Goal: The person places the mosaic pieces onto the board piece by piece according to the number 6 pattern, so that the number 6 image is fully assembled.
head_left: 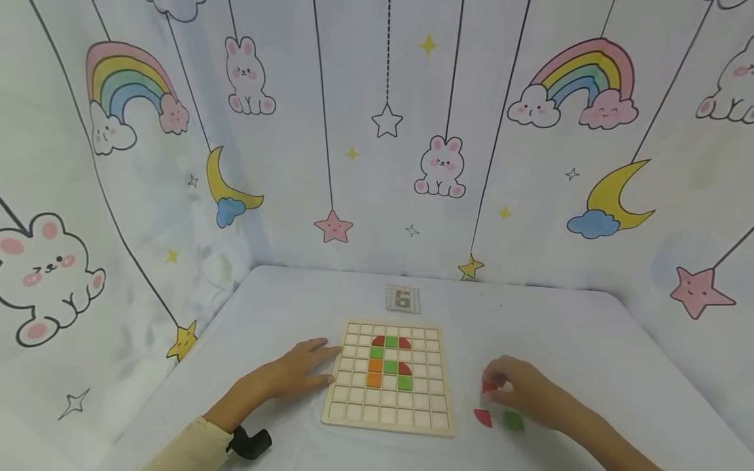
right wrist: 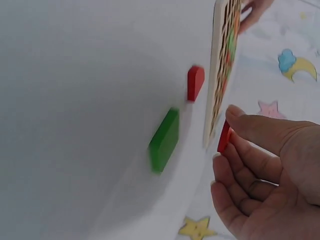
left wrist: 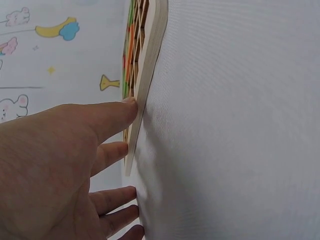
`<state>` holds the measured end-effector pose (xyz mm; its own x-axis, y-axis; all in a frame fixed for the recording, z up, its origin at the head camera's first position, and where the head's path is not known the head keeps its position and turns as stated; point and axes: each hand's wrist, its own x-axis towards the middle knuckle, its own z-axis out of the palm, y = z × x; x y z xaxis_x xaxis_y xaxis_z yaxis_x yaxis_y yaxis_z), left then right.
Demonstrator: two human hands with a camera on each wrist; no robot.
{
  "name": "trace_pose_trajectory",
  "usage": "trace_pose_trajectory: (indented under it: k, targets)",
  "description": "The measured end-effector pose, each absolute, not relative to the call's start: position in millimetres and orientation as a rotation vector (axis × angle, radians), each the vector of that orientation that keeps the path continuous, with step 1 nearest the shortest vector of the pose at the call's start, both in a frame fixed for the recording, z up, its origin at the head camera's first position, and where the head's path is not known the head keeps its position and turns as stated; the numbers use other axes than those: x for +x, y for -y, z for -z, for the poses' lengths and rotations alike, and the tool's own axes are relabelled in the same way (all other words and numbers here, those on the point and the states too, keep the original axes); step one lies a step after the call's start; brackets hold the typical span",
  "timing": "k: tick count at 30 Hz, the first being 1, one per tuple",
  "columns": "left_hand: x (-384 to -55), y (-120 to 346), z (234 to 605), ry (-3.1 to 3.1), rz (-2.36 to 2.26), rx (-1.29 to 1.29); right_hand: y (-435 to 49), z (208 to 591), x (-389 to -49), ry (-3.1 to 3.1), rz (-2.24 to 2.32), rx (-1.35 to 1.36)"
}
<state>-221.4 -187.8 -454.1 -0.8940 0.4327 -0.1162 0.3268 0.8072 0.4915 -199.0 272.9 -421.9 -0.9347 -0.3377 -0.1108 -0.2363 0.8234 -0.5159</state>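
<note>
A wooden grid board (head_left: 353,411) lies on the table with red quarter-circle pieces, green squares and orange squares set in its middle cells. My left hand (head_left: 297,371) rests at the board's left edge; its thumb and index finger touch the rim in the left wrist view, fingers extended. To the right of the board, my right hand (head_left: 527,390) pinches a small red piece (right wrist: 224,137) between thumb and fingers, above the table. Below that hand lie a red quarter-circle piece (head_left: 483,417) and a green square piece (head_left: 514,420).
Behind the board lies a small card (head_left: 403,299) with a grid and a 6-shaped figure. A black object (head_left: 253,444) sits at the left sleeve's cuff. White cloth covers the table (head_left: 294,294), and a printed curtain (head_left: 365,176) encloses its back and sides.
</note>
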Motion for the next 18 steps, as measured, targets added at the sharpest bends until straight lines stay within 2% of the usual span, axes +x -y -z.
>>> trace_pose_trajectory:
  k: [8,18]
  targets:
    - [-222,188,456,-2.793,-0.669,0.585,-219,428,-205,-2.713,0.794,-0.453]
    - [-222,188,456,-2.791,-0.659,0.591,-168,429,-205,-2.681,0.683,-0.890]
